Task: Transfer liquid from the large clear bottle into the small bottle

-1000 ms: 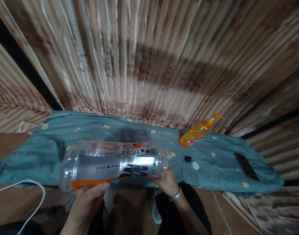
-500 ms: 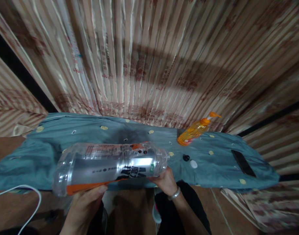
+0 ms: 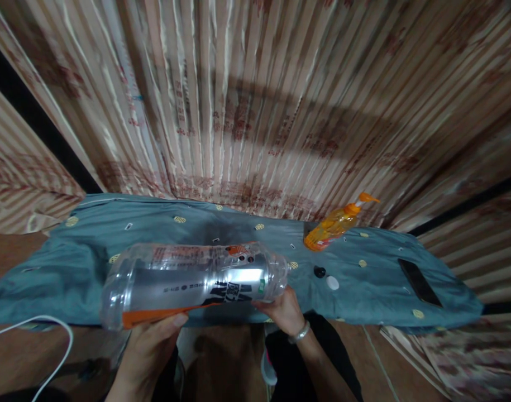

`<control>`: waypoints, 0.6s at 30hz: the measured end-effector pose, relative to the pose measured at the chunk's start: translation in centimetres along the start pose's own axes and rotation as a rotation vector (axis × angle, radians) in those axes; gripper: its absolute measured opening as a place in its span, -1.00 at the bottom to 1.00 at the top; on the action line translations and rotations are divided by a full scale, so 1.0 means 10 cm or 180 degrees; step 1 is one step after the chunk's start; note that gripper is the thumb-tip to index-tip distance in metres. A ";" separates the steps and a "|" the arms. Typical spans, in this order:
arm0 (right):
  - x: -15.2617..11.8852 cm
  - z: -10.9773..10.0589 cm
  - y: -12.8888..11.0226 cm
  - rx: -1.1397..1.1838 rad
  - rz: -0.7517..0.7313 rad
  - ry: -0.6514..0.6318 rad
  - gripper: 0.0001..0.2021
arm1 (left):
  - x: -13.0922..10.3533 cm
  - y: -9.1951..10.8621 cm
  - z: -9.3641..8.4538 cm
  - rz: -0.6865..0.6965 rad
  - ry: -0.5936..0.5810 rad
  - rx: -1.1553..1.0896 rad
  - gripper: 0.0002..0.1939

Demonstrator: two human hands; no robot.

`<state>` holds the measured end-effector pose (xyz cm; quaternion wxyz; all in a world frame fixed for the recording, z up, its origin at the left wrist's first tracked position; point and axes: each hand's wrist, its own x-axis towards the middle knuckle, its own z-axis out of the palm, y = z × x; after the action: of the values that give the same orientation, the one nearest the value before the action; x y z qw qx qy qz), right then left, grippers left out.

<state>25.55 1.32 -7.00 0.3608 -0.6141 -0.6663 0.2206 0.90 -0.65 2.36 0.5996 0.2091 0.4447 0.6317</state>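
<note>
A large clear plastic bottle (image 3: pixel 196 283) with a silver and orange label lies sideways in the air above the near part of the cloth-covered table. My left hand (image 3: pixel 154 338) holds it from below near its base, thumb on the orange band. At the neck end, my right hand (image 3: pixel 283 314), with a bracelet on the wrist, grips the bottle from underneath; some of its fingers are hidden behind the plastic. Right of the neck, a small black cap (image 3: pixel 319 272) and a white round piece (image 3: pixel 333 283) rest on the cloth.
An orange pump bottle (image 3: pixel 331 228) stands at the back right of the green-blue cloth (image 3: pixel 372 287). A dark phone (image 3: pixel 419 282) lies farther right. Striped curtains (image 3: pixel 255 111) hang behind the table. A white cable (image 3: pixel 56 324) loops at the lower left.
The base end of the large bottle and my left hand have shifted slightly right. My right hand keeps its hold at the neck. The whole view has moved a little.
</note>
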 end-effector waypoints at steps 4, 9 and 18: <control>-0.01 0.01 0.02 0.0078 0.0098 -0.0045 -0.79 | 0.00 0.00 -0.02 0.0009 -0.0124 0.0157 -0.89; -0.01 0.01 0.00 0.0193 0.0065 -0.0021 -0.77 | 0.06 -0.04 -0.11 0.0127 -0.0121 0.0222 -0.70; 0.00 0.00 -0.01 0.0141 -0.0026 -0.0031 -0.76 | 0.02 -0.03 0.02 0.0296 0.0252 -0.0229 -0.52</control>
<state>25.49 1.30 -6.93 0.3720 -0.6021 -0.6655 0.2369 1.23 -0.46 2.15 0.5586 0.1826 0.4349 0.6822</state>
